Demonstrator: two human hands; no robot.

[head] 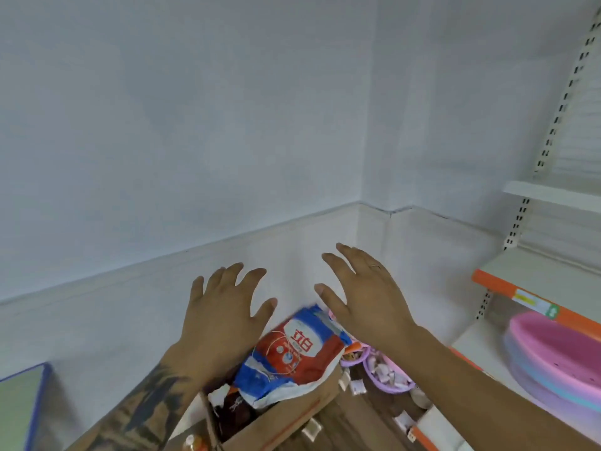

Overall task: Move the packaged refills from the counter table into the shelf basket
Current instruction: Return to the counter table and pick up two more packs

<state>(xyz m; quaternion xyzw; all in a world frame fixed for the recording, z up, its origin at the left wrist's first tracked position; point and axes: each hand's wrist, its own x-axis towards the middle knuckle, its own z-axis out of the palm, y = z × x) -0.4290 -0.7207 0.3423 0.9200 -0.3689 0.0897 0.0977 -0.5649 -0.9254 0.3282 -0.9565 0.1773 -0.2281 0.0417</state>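
A red, blue and white refill pack lies on top of an open cardboard box on the floor below me. My left hand hovers above the pack's left side with fingers spread and holds nothing. My right hand, a ring on one finger, is raised above the pack's right end, fingers straight and apart, also holding nothing. Dark packs show deeper in the box. No counter table is in view.
A white shelf unit with orange edge strips stands at the right, with stacked pink and blue plastic basins on a lower shelf. Purple baskets with small items sit on the wooden floor. A blue-edged board is at the left.
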